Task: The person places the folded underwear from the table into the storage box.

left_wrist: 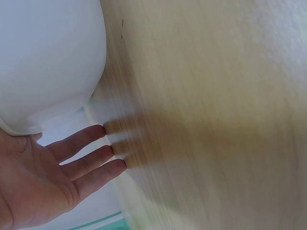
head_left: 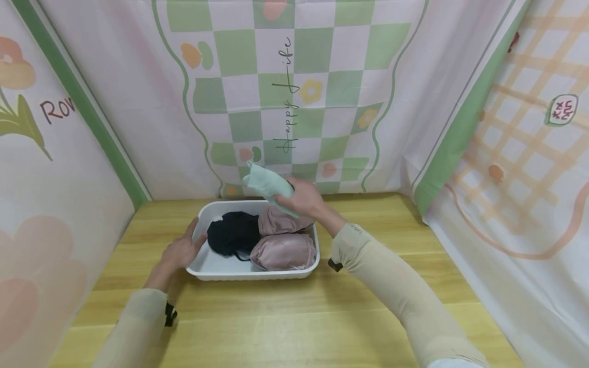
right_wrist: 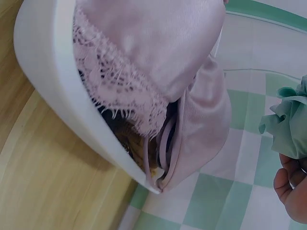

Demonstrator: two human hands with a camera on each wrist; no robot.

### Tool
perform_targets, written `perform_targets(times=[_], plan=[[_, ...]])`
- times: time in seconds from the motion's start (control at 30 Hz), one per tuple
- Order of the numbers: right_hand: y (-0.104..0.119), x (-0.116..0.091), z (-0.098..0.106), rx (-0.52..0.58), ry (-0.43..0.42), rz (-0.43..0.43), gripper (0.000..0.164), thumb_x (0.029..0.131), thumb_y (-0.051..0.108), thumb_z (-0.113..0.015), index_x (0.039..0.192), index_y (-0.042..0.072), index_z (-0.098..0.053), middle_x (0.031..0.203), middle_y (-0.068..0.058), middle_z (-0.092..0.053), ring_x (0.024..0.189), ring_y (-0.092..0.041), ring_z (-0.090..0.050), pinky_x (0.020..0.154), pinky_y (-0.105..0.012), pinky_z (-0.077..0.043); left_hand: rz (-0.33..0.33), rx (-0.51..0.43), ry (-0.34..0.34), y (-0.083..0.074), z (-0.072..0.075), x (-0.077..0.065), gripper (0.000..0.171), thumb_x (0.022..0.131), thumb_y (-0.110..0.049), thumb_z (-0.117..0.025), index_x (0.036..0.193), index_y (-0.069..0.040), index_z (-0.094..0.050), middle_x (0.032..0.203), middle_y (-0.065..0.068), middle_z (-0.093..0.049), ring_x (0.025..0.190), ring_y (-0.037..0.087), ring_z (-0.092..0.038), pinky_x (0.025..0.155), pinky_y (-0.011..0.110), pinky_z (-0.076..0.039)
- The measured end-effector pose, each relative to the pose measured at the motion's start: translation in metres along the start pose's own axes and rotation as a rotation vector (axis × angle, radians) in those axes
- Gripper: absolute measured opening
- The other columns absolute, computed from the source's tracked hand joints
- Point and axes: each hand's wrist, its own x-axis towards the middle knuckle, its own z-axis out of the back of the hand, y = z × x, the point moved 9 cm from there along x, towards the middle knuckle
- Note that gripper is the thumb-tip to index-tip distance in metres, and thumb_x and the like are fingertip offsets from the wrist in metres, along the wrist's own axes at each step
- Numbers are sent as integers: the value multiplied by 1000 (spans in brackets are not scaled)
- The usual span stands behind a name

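My right hand (head_left: 303, 197) grips a bundle of mint-green cloth (head_left: 269, 183) above the back edge of a white plastic basin (head_left: 221, 266). In the right wrist view the cloth (right_wrist: 290, 124) looks gathered and ruffled, with fingertips curled under it. My left hand (head_left: 180, 251) holds the basin's left rim, thumb over the inside and the other fingers outside. Seen from the left wrist, three of those fingers (left_wrist: 93, 155) reach down straight to the tabletop. Inside the basin lie a pink satin bra (head_left: 282, 251) with lace trim and a black fabric item (head_left: 233, 232) at its left.
The basin stands on a wood-grain table (head_left: 276, 317) near its back edge. A green-and-white checked curtain (head_left: 313, 97) hangs right behind, and printed curtains (head_left: 55, 179) enclose the left and right sides.
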Motion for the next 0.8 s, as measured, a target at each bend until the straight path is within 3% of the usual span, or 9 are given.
perform_targets(times=[0.53, 0.8], plan=[[16, 8, -15, -52, 52, 29, 64, 85, 54, -63, 137, 18, -58, 117, -7, -71, 97, -24, -65, 83, -42, -53, -11, 13, -2, 0, 1, 1, 79, 103, -64, -15, 161, -17, 10, 143, 41, -44, 116, 57, -57, 87, 60, -51], [25, 11, -22, -64, 43, 60, 46, 84, 50, -66, 118, 18, -64, 102, -2, -71, 87, -20, -63, 78, -39, -52, -12, 15, 1, 1, -1, 3, 79, 103, -65, -15, 161, -18, 11, 143, 40, -44, 118, 57, -56, 88, 62, -50]])
